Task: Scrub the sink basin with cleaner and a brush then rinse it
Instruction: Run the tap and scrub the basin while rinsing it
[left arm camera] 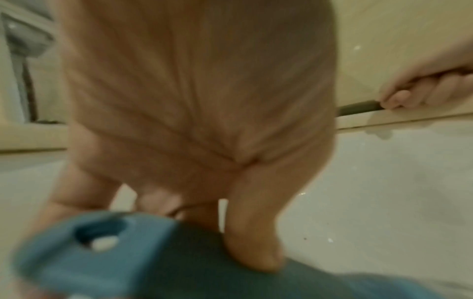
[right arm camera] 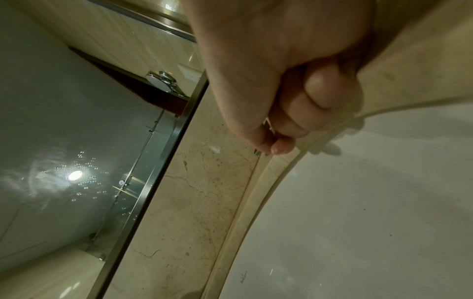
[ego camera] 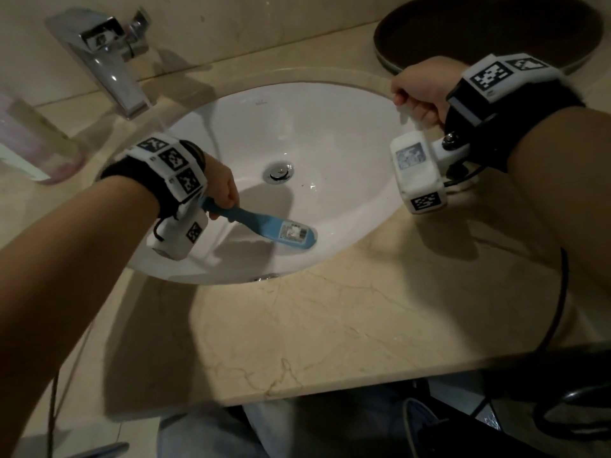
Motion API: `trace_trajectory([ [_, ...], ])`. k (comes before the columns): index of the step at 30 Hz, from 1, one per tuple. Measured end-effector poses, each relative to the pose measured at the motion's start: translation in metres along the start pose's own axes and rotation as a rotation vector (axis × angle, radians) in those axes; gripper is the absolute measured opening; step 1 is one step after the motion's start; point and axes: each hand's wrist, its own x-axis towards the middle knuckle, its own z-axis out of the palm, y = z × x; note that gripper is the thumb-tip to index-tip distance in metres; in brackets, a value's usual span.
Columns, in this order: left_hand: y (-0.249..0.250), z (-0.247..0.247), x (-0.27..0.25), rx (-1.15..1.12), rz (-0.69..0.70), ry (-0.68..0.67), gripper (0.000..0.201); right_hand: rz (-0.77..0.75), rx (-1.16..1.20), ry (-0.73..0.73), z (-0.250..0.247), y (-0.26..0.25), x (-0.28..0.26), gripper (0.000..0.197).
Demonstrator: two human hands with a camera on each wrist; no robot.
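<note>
My left hand [ego camera: 226, 201] grips the handle of a blue brush [ego camera: 264, 226] low inside the white sink basin [ego camera: 330, 127]. The brush head, with a label on its back, lies against the basin's near wall, below the chrome drain [ego camera: 277, 171]. In the left wrist view, my fingers [left arm camera: 253, 242] curl over the blue handle [left arm camera: 128, 263]. My right hand [ego camera: 416, 94] is a closed fist at the basin's right rim. The right wrist view shows its fingers [right arm camera: 307, 97] curled into the palm with nothing plainly held.
A chrome faucet [ego camera: 109, 71] stands at the back left, with a thin stream of water running from it. A pinkish container [ego camera: 33, 150] sits on the beige marble counter [ego camera: 330, 325] at far left. A dark round dish [ego camera: 479, 28] sits back right. A mirror [right arm camera: 64, 121] rises behind.
</note>
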Motion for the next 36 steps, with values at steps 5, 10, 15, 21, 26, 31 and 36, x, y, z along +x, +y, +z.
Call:
trace_trajectory([
  [5,-0.009,0.0,0.013,-0.028,-0.08,0.267,0.026,-0.014,0.017,0.015,0.001,0.001,0.002,0.033],
  [10,-0.009,-0.007,0.012,0.114,-0.146,0.463,0.028,0.001,0.041,-0.02,-0.001,0.001,0.006,0.035],
  [15,-0.011,-0.012,0.01,-0.061,-0.01,0.432,0.025,0.001,0.049,-0.003,0.0,0.001,0.008,0.035],
  [21,0.009,-0.005,0.012,-0.142,0.068,0.33,0.023,-0.009,0.03,0.025,0.001,0.002,0.009,0.033],
  [26,0.019,-0.003,0.016,-0.029,-0.104,0.504,0.017,-0.005,0.028,-0.001,0.0,0.002,0.009,0.034],
  [31,0.042,-0.02,0.004,-0.059,-0.043,0.502,0.03,-0.01,0.054,-0.001,0.001,0.003,0.012,0.034],
  [36,0.071,-0.006,0.008,-0.209,0.082,0.402,0.027,-0.016,0.059,0.0,0.001,0.004,0.013,0.034],
])
